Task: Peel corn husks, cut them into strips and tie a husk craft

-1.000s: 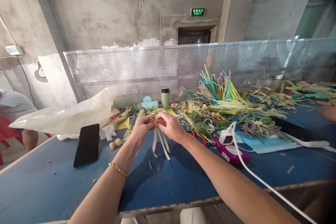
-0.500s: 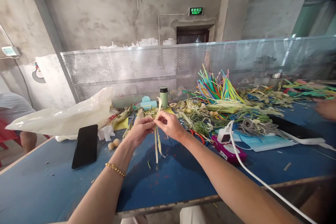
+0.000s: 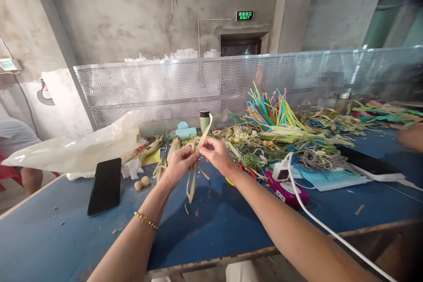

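Note:
Pale strips of dried corn husk (image 3: 205, 131) are pinched between my fingers over the blue table. My left hand (image 3: 180, 164) is closed on the husk from the left, with thumb and forefinger together. Pressed up close to it, my right hand (image 3: 216, 155) pinches the same husk from the right. One strip rises and curves above the fingertips; thinner ends hang below. Fingers hide the spot where the strips meet. Just behind the hands stands a green bottle with a black lid (image 3: 205, 124). Two small wooden balls (image 3: 142, 183) lie left of my left wrist.
A black phone (image 3: 105, 186) and a plastic bag (image 3: 79, 143) lie at left. At right are colourful pipe cleaners (image 3: 271, 108), a husk heap, a magenta box (image 3: 287, 189), a white cable (image 3: 310, 213), a blue mask (image 3: 333, 179) and another phone (image 3: 368, 163). Another person's hand (image 3: 411, 137) shows far right.
The upper husk strip now leans to the right, and the hanging ends have swung left and bunched together. Both hands have turned slightly and stay together. The view has shifted a little.

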The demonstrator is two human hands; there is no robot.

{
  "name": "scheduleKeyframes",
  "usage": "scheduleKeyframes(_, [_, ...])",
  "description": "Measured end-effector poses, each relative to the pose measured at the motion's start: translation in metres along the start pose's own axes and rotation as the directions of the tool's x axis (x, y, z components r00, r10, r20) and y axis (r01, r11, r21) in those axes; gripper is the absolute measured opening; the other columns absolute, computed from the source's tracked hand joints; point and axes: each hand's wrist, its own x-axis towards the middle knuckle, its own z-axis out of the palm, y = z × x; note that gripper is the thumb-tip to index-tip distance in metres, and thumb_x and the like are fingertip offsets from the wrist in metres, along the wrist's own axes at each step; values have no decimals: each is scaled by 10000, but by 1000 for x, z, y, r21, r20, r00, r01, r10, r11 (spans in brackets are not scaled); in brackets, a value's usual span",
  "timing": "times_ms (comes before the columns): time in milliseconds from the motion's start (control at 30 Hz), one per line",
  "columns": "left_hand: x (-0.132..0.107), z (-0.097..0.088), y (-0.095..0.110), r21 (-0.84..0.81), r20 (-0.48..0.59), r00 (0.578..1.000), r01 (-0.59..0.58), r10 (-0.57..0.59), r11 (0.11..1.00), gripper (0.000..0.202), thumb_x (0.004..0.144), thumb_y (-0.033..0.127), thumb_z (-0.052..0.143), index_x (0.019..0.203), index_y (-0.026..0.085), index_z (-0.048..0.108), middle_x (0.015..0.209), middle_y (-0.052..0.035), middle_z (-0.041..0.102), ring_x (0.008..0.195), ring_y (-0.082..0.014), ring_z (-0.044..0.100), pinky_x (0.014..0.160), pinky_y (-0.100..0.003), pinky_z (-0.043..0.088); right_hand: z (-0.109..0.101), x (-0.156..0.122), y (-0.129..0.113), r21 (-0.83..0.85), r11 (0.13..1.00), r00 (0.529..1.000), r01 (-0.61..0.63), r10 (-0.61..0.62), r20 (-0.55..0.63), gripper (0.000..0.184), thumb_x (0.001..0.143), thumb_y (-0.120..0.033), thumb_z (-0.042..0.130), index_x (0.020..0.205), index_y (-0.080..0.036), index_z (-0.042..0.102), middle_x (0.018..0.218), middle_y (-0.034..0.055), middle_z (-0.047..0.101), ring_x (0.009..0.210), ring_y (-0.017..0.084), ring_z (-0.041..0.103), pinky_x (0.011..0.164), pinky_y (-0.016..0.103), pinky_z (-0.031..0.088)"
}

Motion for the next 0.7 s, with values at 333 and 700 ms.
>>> scheduleKeyframes(333, [-2, 6, 1, -233, -17, 990, 134, -142, 963, 280, 744, 412, 704, 695, 151, 615, 632, 2, 590, 474, -95, 493, 457, -232, 349, 1, 1, 8, 82, 995, 998, -59, 58, 17, 110, 730, -206, 606, 717, -207, 498, 482, -62, 530, 404, 107, 469, 395, 223, 365])
scheduleKeyframes(700, [2, 6, -2, -360, -167, 955, 171, -244, 917, 150, 669, 264, 663, 585, 162, 591, 541, 19, 582, 397, -90, 481, 411, -225, 324, -22, 15, 5, 53, 998, 979, -26, 36, -203, 256, 715, -347, 717, 712, -199, 508, 472, -66, 494, 391, 91, 422, 396, 229, 342])
